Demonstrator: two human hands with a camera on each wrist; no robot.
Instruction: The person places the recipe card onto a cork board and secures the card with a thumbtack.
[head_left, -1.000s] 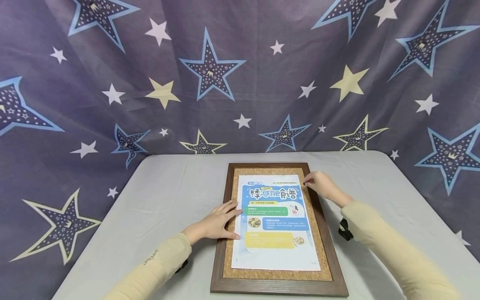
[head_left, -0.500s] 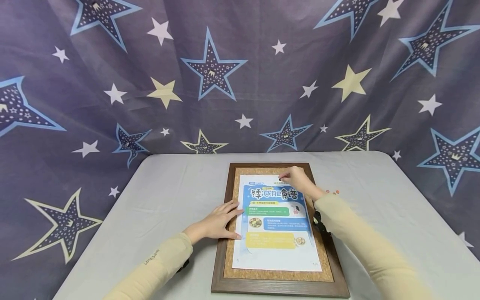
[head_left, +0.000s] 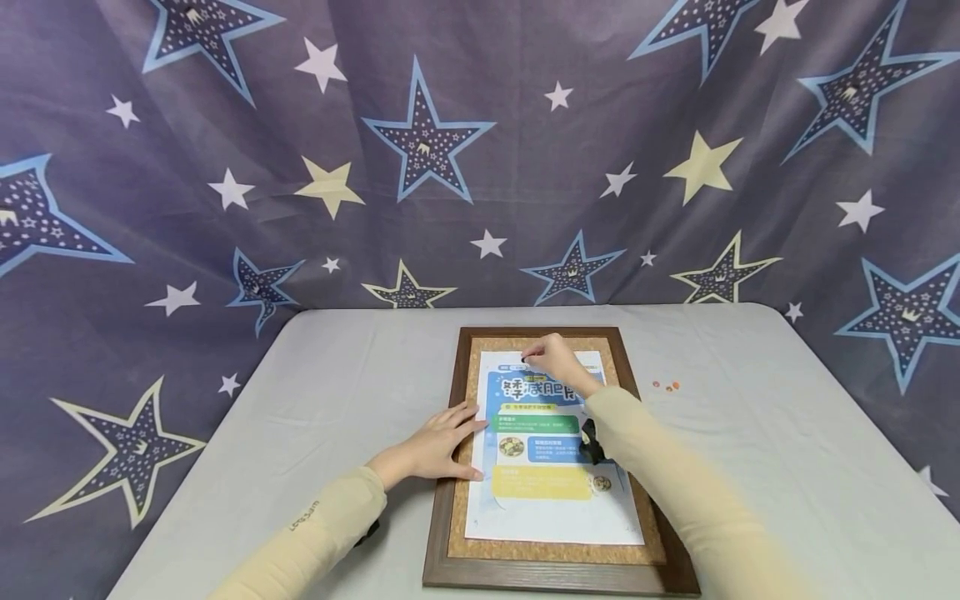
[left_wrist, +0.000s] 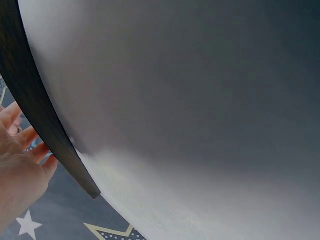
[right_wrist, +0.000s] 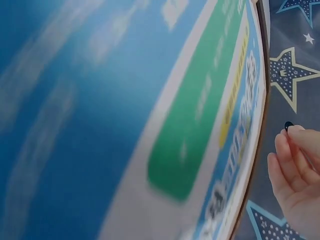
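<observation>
A printed poster (head_left: 555, 521) lies on a cork board (head_left: 480, 548) with a brown wooden frame (head_left: 558, 577). My left hand (head_left: 432, 444) rests with spread fingers across the frame's left side, its fingertips on the paper's left edge. In the left wrist view, that hand (left_wrist: 22, 165) is partly behind the frame. Over the poster's top edge, left of its middle, my right hand (head_left: 558, 360) pinches a small black pushpin (head_left: 524, 360) between thumb and fingertips. The right wrist view also has the pushpin (right_wrist: 289, 126) at the fingertips; its point is hidden.
Several small orange-red pieces (head_left: 666, 386) lie on the grey tablecloth (head_left: 742, 400) right of the board. A star-patterned curtain (head_left: 480, 167) hangs behind the table's far edge. My right forearm (head_left: 667, 475) crosses the board's right side.
My right hand has moved left from the board's upper right corner along the poster's top edge, still pinching the pushpin. The orange-red pieces have come into sight. My left hand has stayed put.
</observation>
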